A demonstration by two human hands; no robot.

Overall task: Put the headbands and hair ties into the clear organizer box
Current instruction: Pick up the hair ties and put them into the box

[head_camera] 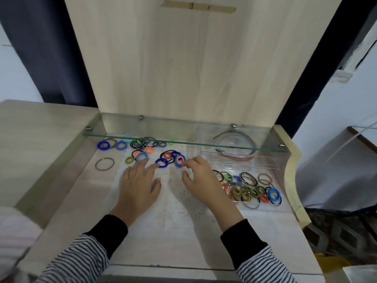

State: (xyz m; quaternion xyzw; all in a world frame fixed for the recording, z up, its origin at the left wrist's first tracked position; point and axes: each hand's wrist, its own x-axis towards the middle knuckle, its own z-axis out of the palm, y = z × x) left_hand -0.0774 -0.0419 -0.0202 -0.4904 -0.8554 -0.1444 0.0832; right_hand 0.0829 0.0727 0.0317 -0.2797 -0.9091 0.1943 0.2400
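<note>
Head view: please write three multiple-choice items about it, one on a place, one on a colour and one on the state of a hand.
1. Where do the headbands lie?
A. On top of a glass shelf
B. In the far part of the clear organizer box
C. On the floor

2. What colour is the lone hair tie that lies apart, left of the loose pile?
A. Orange
B. Grey
C. Green

3. How is the left hand?
A. Open, fingers straight and spread
B. Made into a fist
C. Gripping a headband

Key:
1 B, their curved bands show inside the box's clear walls.
2 B, it is a plain grey ring, unlike the bright ones near it.
3 A, the fingers are stretched out and hold nothing.
</note>
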